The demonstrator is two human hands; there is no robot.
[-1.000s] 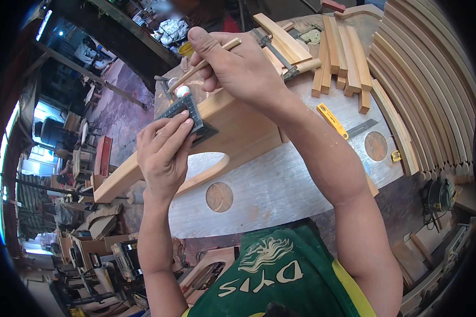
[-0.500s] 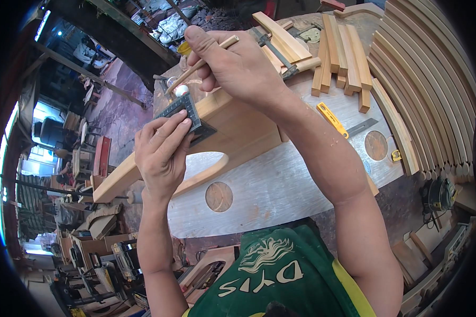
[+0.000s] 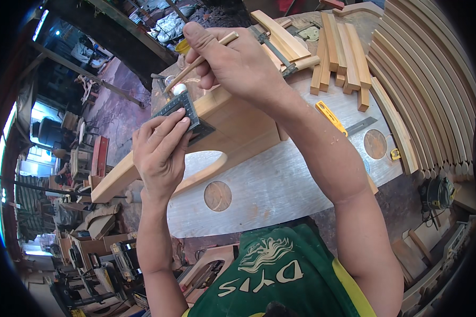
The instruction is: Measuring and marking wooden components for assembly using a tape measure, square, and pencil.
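Observation:
My left hand [image 3: 159, 153] presses a black speed square [image 3: 194, 117] against the edge of a long wooden workpiece [image 3: 246, 127]. Its fingers lie over the square, and the thumb side is partly hidden. Above and to the right, my right hand [image 3: 240, 68] pinches a slim pencil [image 3: 186, 72]. The pencil slants down to the left, its lower end near the far end of the square. Just beyond the square is a small white round thing [image 3: 180, 89]. The workpiece lies slantwise over the bench, and an oval opening shows beneath its near side.
On the grey bench top [image 3: 280, 185] lie a yellow-handled square [image 3: 331, 117] and a small yellow tape measure [image 3: 395, 154]. Wooden sticks [image 3: 349, 53] and a bar clamp [image 3: 274, 48] sit at the back. Curved wooden strips [image 3: 428, 79] are stacked at the right.
Both hands, the square and the workpiece appear shifted very slightly up and left, along with the whole view. The grip on the square and on the pencil is the same.

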